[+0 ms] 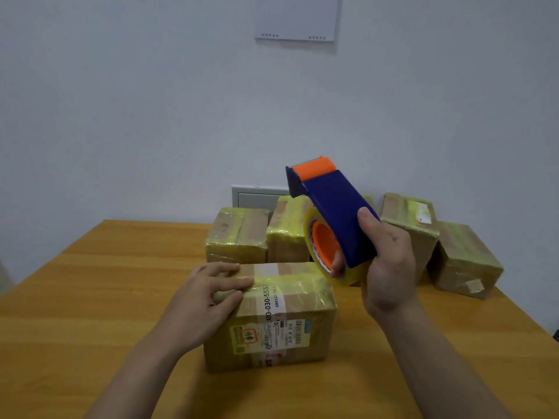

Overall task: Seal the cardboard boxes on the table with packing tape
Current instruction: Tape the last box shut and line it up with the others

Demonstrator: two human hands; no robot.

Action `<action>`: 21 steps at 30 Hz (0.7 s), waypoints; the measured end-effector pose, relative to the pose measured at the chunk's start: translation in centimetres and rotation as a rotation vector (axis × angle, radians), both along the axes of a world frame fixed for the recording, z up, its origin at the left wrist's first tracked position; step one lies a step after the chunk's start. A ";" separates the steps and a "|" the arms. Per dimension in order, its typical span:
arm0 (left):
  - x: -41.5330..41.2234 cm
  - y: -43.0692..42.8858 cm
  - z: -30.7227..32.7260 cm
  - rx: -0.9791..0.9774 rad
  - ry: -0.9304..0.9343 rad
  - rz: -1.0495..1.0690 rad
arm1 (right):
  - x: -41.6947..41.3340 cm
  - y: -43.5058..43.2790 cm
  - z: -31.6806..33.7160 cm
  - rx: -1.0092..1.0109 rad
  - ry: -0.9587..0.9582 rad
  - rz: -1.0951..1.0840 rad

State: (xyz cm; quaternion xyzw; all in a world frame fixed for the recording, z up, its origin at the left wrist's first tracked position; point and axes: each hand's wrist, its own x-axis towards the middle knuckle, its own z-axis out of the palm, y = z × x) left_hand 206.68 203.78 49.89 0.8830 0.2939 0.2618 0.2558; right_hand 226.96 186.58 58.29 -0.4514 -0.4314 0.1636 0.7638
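The box (281,337) sits nearest on the surface (90,297), wrapped in yellowish tape. The left hand (202,303) rests on the box's top left edge, its fingers (233,282) nearly straight and pressing the tape flat. Above the box's right end, the right hand (390,267) grips the dispenser (335,207), fingers curled round its blue frame. To do this well, I judge, pin the box with the left hand and rub the tape ends down firmly. Bare surface lies left of the box. Behind it the far boxes (239,237) crowd close, so swing the dispenser clear of them.
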 end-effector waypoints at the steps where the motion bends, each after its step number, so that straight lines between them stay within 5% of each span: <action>1: 0.0 0.0 0.1 0.010 0.026 0.004 | 0.1 0.4 0.0 -0.026 0.013 0.017; 6: 0.4 0.4 -0.1 0.031 0.011 -0.010 | 1.2 1.8 0.7 -0.120 0.112 0.046; 11: 0.8 -0.3 -2.3 -0.208 -0.385 -0.032 | 2.1 2.8 0.8 -0.280 0.070 0.189; 17: 0.5 -0.1 -2.4 -0.453 -0.476 -0.041 | 3.0 3.9 -1.2 -0.521 -0.108 0.184; 21: 0.4 0.8 -0.1 -0.178 -0.369 0.139 | 4.0 4.2 -0.9 -0.542 -0.151 0.267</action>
